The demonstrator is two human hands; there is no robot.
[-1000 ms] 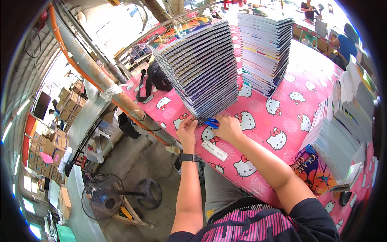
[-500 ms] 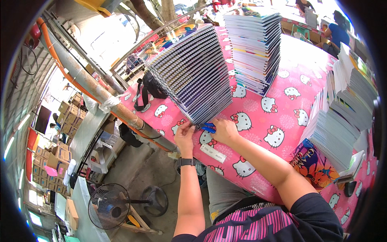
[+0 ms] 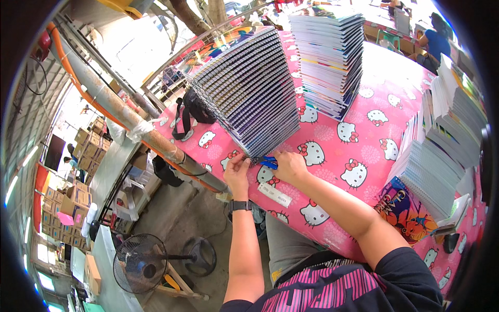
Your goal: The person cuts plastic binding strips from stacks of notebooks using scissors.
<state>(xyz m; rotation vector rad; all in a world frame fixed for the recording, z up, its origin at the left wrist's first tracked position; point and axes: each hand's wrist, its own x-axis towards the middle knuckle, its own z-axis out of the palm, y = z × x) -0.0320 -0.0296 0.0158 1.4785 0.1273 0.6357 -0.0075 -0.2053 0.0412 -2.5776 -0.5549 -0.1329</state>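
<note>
Blue-handled tool (image 3: 268, 163) in right grip (image 3: 291, 167), beside notebook stack (image 3: 248, 91)

The tool lies within the curled right fingers, which partly cover it; its working end, at the stack's near lower corner on the pink tabletop (image 3: 332, 177), is hard to make out. Just left, the left grip's (image 3: 238, 174) fingertips draw together; whether they pinch anything, I cannot tell. Far left, cardboard boxes (image 3: 75, 202) stand piled, contents hidden.
</note>
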